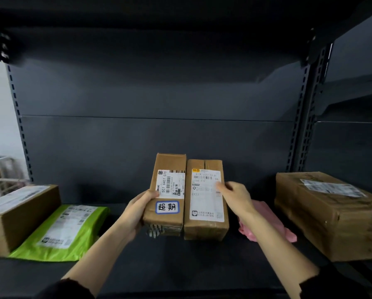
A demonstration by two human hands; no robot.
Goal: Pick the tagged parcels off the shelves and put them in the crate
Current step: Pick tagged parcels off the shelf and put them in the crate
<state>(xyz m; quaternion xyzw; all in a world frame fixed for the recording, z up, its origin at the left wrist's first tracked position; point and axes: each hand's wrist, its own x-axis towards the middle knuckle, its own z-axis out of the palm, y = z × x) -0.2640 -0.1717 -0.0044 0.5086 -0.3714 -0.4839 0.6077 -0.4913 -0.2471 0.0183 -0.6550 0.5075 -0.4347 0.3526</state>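
Two narrow cardboard parcels stand side by side in the middle of the dark shelf (pixel 180 260). The left parcel (pixel 170 167) carries a white shipping label and a blue-bordered tag with two characters. My left hand (pixel 137 210) grips its left side, thumb on the front face near the label. The right parcel (pixel 204 203) has a long white label and no such tag. My right hand (pixel 234 197) rests on its right edge, fingers lying on the label. The crate is not in view.
At the left lie a brown box (pixel 19 214) and a green mailer bag (pixel 64 229). A pink bag (pixel 267 221) lies behind my right forearm. A large taped box (pixel 331 214) sits at the right. An upper shelf hangs overhead.
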